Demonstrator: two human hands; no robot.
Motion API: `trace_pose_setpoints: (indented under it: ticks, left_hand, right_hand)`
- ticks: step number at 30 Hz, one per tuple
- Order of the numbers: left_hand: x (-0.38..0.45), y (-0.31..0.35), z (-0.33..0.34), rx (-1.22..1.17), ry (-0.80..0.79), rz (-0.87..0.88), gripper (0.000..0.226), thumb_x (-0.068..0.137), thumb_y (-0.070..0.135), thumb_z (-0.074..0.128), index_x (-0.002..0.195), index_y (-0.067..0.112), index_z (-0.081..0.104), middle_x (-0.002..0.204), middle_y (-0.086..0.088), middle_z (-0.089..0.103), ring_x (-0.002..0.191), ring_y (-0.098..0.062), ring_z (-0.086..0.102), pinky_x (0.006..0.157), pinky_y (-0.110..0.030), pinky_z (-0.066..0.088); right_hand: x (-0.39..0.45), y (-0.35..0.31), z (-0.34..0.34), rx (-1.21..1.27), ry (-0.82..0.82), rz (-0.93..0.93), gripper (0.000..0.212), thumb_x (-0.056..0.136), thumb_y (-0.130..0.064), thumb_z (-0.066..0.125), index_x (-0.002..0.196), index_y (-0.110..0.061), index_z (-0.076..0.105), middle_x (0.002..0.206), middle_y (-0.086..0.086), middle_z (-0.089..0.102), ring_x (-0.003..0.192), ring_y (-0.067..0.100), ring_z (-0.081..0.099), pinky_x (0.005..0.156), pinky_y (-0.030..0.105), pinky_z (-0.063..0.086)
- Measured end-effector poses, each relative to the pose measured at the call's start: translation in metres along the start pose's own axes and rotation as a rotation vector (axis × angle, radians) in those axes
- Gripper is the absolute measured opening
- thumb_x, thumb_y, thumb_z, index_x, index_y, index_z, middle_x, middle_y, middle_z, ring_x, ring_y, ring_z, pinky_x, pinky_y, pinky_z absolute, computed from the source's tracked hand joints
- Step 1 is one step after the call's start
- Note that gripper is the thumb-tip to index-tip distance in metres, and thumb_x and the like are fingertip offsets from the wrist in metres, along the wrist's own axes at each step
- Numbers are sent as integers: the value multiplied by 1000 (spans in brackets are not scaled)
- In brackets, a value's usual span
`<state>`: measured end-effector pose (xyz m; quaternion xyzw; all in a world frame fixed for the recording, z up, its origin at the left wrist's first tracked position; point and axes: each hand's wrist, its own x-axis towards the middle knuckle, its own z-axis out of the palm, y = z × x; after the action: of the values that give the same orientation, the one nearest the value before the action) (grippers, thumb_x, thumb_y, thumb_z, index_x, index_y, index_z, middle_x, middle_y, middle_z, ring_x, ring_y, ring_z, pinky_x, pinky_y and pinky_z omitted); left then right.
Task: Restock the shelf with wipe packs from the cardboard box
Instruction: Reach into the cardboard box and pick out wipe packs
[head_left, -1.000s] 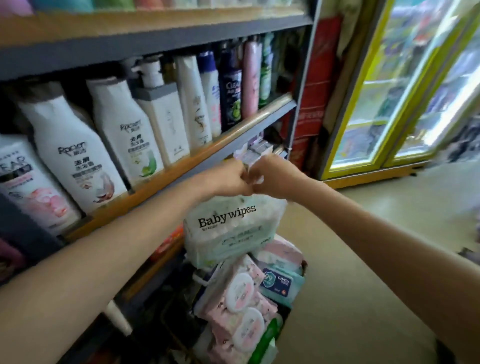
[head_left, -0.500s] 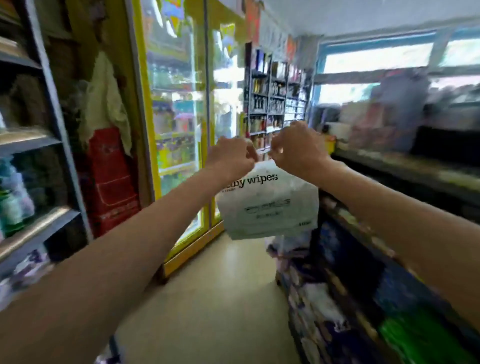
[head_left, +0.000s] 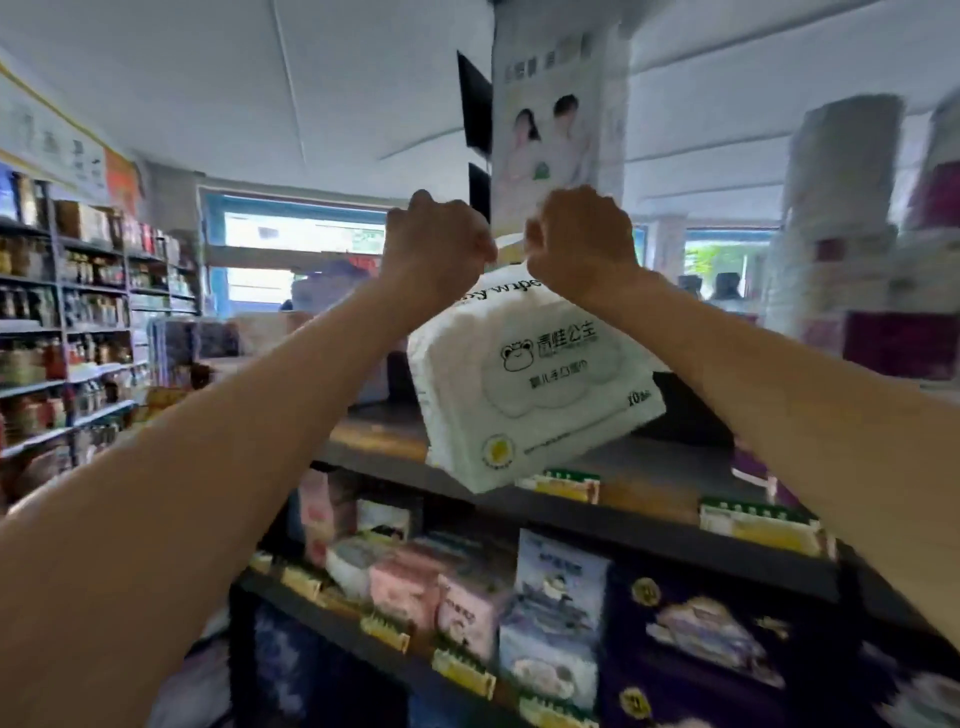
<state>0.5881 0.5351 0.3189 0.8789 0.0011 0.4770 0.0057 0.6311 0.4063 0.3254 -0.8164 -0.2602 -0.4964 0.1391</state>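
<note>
Both hands, left hand (head_left: 436, 244) and right hand (head_left: 582, 244), pinch the top handle of the wipe pack (head_left: 530, 384), which hangs tilted just above the top shelf (head_left: 644, 499); its low corner could catch the shelf edge and twist it loose

The top shelf (head_left: 639, 470) is the landmark. Its board lies bare from the front edge back, under and to either side of the wipe pack (head_left: 524, 384) that hangs over it, tilted. At the shelf's right end stand tall stacked rolls (head_left: 841, 218) and purple packs (head_left: 904, 343), closing that side. Behind the shelf a dark box (head_left: 680, 410) stands, and a pillar with a poster (head_left: 556, 130) rises above. Below the shelf, packs (head_left: 561, 613) fill the next level tightly. Left of the shelf the aisle is open.
</note>
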Motion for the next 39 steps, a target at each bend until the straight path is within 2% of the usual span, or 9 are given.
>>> trace_pose_setpoints:
  ticks: [3,8,10,13,16,26,32,36,39]
  left_hand:
    - [28,6,43,-131,-69,84,19,89,21,53,94,24,71,103,-6,69,103,-24,60,93,-41,47]
    - [45,14,102,-110,-41,302,31,91,9,47,122,8,49,116,-10,60,107,-27,57,82,-36,51]
    - [47,-2,133,-170,-96,421,46,90,11,47,134,13,34,136,-10,40,125,-27,41,95,-38,47]
    - [54,-23,179,-247,-246,436,58,90,13,48,142,18,24,146,-8,22,136,-29,27,107,-40,38]
    - [60,-28,210,-284,-378,448,60,89,15,50,143,23,24,149,-11,21,136,-33,28,109,-42,35]
    - [84,-2,268,-399,-678,585,65,89,22,56,144,31,24,149,-5,21,126,-26,43,105,-35,39]
    - [86,-3,287,-346,-795,609,63,90,22,53,144,35,24,143,-2,33,120,-24,48,103,-37,41]
    - [90,3,285,-363,-711,621,49,91,23,52,138,29,37,133,-5,38,117,-24,49,100,-35,41]
    - [94,12,278,-390,-587,679,40,91,26,52,131,23,46,128,-6,43,113,-22,50,99,-34,43]
  right_hand:
    - [4,26,17,-159,-26,60,17,87,-12,52,90,-4,66,84,13,62,80,29,59,68,28,36]
    - [9,80,55,-184,-102,335,16,81,-6,53,79,1,67,81,18,67,78,34,65,75,38,55]
    - [9,92,69,-233,-109,385,17,80,-5,52,70,0,65,79,17,69,73,31,65,74,40,56]
    - [14,101,87,-313,-119,420,30,80,0,49,52,-9,39,60,6,53,66,23,54,71,31,50]
    - [19,118,104,-360,-158,471,35,81,6,46,54,-11,32,54,0,36,61,20,45,68,31,42]
    - [30,181,161,-362,-188,510,34,82,6,43,54,-11,35,54,0,34,50,8,34,84,30,46]
    - [29,212,165,-431,-275,596,33,81,5,49,56,-12,34,57,0,35,50,10,37,58,26,40]
    - [27,208,161,-494,-305,552,25,84,3,46,62,-9,46,60,1,44,58,16,49,69,33,49]
    - [31,189,145,-513,-316,500,16,86,-1,45,75,-6,56,69,1,49,69,21,52,66,32,43]
